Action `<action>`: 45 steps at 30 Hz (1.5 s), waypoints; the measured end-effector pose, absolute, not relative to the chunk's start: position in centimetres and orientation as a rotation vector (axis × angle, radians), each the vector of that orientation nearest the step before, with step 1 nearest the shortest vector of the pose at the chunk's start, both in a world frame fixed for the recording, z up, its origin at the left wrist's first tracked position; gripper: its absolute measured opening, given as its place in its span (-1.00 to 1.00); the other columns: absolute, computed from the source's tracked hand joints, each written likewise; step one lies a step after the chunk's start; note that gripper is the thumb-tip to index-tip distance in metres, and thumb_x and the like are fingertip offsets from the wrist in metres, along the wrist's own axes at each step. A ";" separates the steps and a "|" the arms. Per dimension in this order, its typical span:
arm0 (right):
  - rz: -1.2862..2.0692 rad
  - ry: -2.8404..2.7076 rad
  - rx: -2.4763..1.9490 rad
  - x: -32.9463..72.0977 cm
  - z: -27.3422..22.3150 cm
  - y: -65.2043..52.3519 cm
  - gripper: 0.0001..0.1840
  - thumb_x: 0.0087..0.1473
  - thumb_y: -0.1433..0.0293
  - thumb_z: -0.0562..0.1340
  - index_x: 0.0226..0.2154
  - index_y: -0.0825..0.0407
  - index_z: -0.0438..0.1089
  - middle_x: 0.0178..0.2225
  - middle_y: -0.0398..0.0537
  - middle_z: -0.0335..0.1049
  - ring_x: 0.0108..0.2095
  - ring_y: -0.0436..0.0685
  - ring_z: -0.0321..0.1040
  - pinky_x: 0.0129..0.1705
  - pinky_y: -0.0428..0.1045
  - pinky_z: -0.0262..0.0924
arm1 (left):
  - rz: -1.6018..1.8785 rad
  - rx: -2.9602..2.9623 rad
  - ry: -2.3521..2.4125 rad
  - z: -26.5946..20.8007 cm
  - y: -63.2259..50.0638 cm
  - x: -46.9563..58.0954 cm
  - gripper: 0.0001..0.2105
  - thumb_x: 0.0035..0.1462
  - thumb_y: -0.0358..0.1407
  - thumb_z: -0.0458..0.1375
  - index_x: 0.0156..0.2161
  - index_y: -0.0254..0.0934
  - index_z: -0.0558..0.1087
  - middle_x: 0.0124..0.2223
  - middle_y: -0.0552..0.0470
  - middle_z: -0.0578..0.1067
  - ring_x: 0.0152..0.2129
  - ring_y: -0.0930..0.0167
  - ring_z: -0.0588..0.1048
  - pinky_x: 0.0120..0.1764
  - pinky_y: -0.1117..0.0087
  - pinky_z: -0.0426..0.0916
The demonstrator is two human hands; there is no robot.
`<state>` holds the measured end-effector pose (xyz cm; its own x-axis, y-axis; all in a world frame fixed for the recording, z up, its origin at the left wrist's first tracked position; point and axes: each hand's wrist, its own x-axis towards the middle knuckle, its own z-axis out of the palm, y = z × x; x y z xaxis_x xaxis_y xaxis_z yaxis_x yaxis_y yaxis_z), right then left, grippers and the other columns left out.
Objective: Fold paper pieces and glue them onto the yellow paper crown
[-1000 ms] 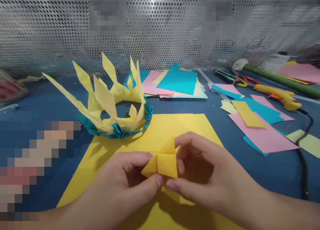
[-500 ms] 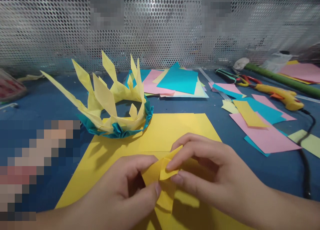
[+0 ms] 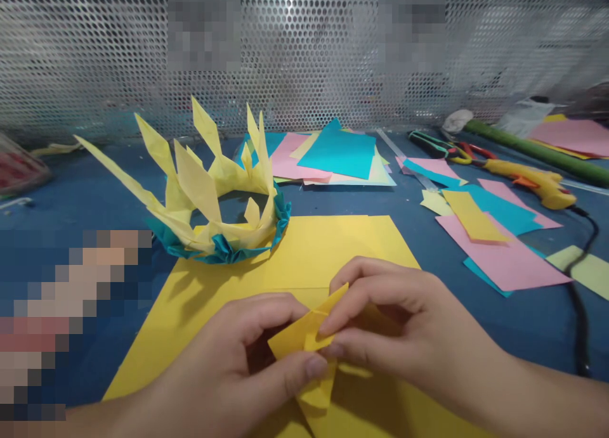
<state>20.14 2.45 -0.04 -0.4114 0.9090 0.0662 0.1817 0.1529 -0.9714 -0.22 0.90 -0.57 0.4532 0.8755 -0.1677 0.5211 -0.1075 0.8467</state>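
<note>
Both hands hold one small folded piece of yellow paper (image 3: 292, 341), with creased flaps and a pointed tip at its upper right. My left hand (image 3: 259, 355) grips its left and lower part, thumb across the front and fingers behind. My right hand (image 3: 399, 317) pinches a folded flap between thumb and forefinger; its other fingers are partly hidden. Beneath them lie larger yellow sheets (image 3: 333, 241). Beyond my left hand stands a folded paper crown (image 3: 197, 178), with pale yellow points and a blue-green pleated base, resting partly on those sheets.
Coloured paper sheets (image 3: 340, 149) are piled at the back. On the right lie paper strips (image 3: 504, 254), a yellow glue gun (image 3: 533, 175) with a black cord (image 3: 583, 311), scissors (image 3: 469, 153) and a green rod (image 3: 537, 146). A perforated metal panel (image 3: 304, 64) bounds the blue table's far side.
My left thumb has slid right and slightly down across the folded paper, nearer my right thumb. The paper has turned a little, and its left flap shows more. The crown stays put.
</note>
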 end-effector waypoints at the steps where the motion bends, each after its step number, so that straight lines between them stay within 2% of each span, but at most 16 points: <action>1: 1.301 -1.738 -1.051 20.1 0.0 2.4 -0.89 -0.07 0.51 0.44 -0.52 -0.01 0.60 -0.42 -0.15 0.44 -0.39 -0.01 0.43 -0.37 -0.15 0.32 | 0.471 1.789 1.202 -0.6 0.8 -0.3 -0.72 0.20 -0.08 0.16 -0.44 -0.21 0.42 -0.45 0.13 0.40 -0.47 0.40 0.40 -0.43 0.50 0.26; 8: 1.207 -1.815 -1.025 20.2 0.0 2.2 -0.88 0.03 0.42 0.41 -0.50 0.01 0.53 -0.50 -0.18 0.51 -0.48 -0.05 0.41 -0.43 -0.19 0.29 | 0.460 1.841 1.168 -0.9 0.6 -0.2 -0.63 0.28 -0.09 0.06 -0.53 -0.20 0.24 -0.52 0.18 0.21 -0.56 0.45 0.27 -0.52 0.48 0.16; 12: 1.172 -1.911 -1.008 20.2 -0.1 1.8 -0.88 0.12 0.37 0.34 -0.45 0.01 0.48 -0.51 -0.18 0.50 -0.51 -0.05 0.39 -0.47 -0.20 0.28 | 0.458 1.818 1.116 -0.7 0.6 0.0 -0.66 0.29 -0.13 0.00 -0.51 -0.18 0.19 -0.51 0.17 0.24 -0.56 0.44 0.28 -0.50 0.48 0.19; 14: 1.200 -1.899 -1.005 20.2 -0.1 1.6 -0.94 0.11 0.38 0.33 -0.38 -0.01 0.45 -0.49 -0.19 0.50 -0.52 -0.05 0.40 -0.47 -0.19 0.31 | 0.458 1.815 1.103 -0.7 0.5 0.0 -0.68 0.28 -0.14 0.00 -0.51 -0.17 0.17 -0.50 0.15 0.27 -0.54 0.43 0.31 -0.48 0.47 0.21; 16: 1.231 -1.855 -0.993 20.1 -0.2 1.6 -0.88 0.07 0.40 0.36 -0.29 -0.03 0.43 -0.42 -0.19 0.52 -0.48 -0.04 0.44 -0.41 -0.18 0.35 | 0.495 1.789 1.065 -0.7 0.5 -0.1 -0.71 0.25 -0.18 0.03 -0.50 -0.16 0.16 -0.48 0.15 0.29 -0.52 0.42 0.32 -0.45 0.48 0.23; 18: 1.247 -1.830 -0.979 20.0 -0.3 1.5 -0.81 0.05 0.42 0.37 -0.24 -0.04 0.42 -0.35 -0.19 0.55 -0.44 -0.03 0.46 -0.36 -0.17 0.38 | 0.527 1.770 1.028 -0.8 0.5 -0.1 -0.74 0.24 -0.22 0.04 -0.48 -0.15 0.17 -0.46 0.15 0.30 -0.50 0.42 0.33 -0.42 0.49 0.25; 22: 1.220 -1.861 -0.989 19.9 -0.5 1.4 -0.88 0.11 0.46 0.31 -0.25 -0.04 0.44 -0.39 -0.20 0.54 -0.45 -0.03 0.44 -0.38 -0.16 0.36 | 0.530 1.801 1.002 -0.8 0.4 -0.3 -0.76 0.28 -0.23 0.01 -0.45 -0.15 0.22 -0.43 0.15 0.34 -0.48 0.43 0.35 -0.39 0.53 0.28; 34: 1.342 -1.743 -0.962 19.7 -0.4 1.6 -0.86 0.10 0.54 0.28 -0.30 -0.02 0.45 -0.42 -0.27 0.50 -0.47 -0.12 0.41 -0.45 -0.27 0.29 | 0.599 1.823 1.033 -1.1 0.5 -0.3 -0.75 0.25 -0.20 0.06 -0.48 -0.17 0.30 -0.48 0.15 0.33 -0.56 0.44 0.32 -0.47 0.51 0.29; 36: 1.292 -1.752 -0.970 19.8 -0.3 1.6 -0.83 0.10 0.57 0.25 -0.31 -0.03 0.45 -0.42 -0.29 0.50 -0.47 -0.14 0.40 -0.46 -0.29 0.27 | 0.596 1.688 1.019 -1.3 0.4 -0.1 -0.84 0.22 -0.22 0.09 -0.40 -0.17 0.34 -0.46 0.16 0.31 -0.54 0.44 0.30 -0.48 0.50 0.28; 38: 1.213 -1.758 -0.991 19.9 -0.2 1.7 -0.80 0.10 0.59 0.23 -0.33 -0.04 0.45 -0.42 -0.31 0.50 -0.44 -0.15 0.42 -0.43 -0.31 0.27 | 0.587 1.483 0.956 -1.5 0.2 0.2 -0.95 0.19 -0.27 0.13 -0.23 -0.15 0.37 -0.41 0.17 0.33 -0.51 0.45 0.31 -0.46 0.51 0.29; 41: 1.113 -1.759 -1.004 19.8 -0.1 1.7 -0.80 0.11 0.58 0.21 -0.35 -0.04 0.45 -0.41 -0.30 0.52 -0.41 -0.16 0.45 -0.37 -0.32 0.29 | 0.592 1.278 0.849 -1.7 0.0 0.5 -0.75 0.16 -0.33 0.19 -0.06 -0.12 0.32 -0.30 0.15 0.40 -0.40 0.45 0.40 -0.34 0.50 0.35; 45: 1.012 -1.836 -0.968 19.8 -0.2 1.9 -0.79 0.07 0.61 0.18 -0.39 0.02 0.46 -0.46 -0.27 0.51 -0.46 -0.16 0.43 -0.40 -0.32 0.29 | 0.606 1.355 0.960 -1.4 0.1 0.3 -0.79 0.27 -0.21 0.13 -0.01 -0.12 0.35 -0.31 0.14 0.42 -0.36 0.43 0.42 -0.33 0.49 0.36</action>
